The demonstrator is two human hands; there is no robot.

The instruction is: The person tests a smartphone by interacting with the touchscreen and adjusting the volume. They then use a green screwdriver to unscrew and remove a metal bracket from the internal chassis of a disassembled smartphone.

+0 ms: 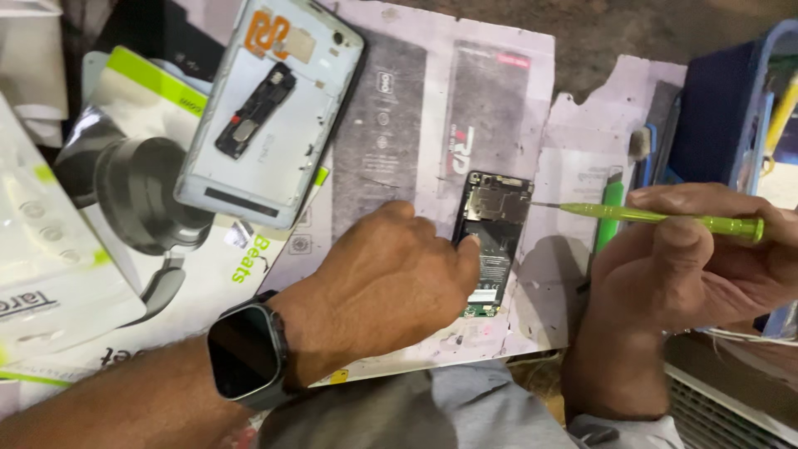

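An opened phone (494, 241) with its circuit board and battery showing lies on a worn white cardboard sheet (573, 133). My left hand (382, 283), with a dark smartwatch (243, 352) on its wrist, rests on the sheet and presses a fingertip onto the phone's left edge. My right hand (690, 266) holds a green screwdriver (657, 217) level, its thin metal tip reaching over the top right corner of the phone. A light grey phone back cover (270, 108) lies face up at the upper left.
A headphone box (141, 199) with green trim lies under the back cover at left, beside white packaging (41, 249). A second green tool (609, 216) lies on the sheet by my right hand. A blue tray (748, 108) stands at right.
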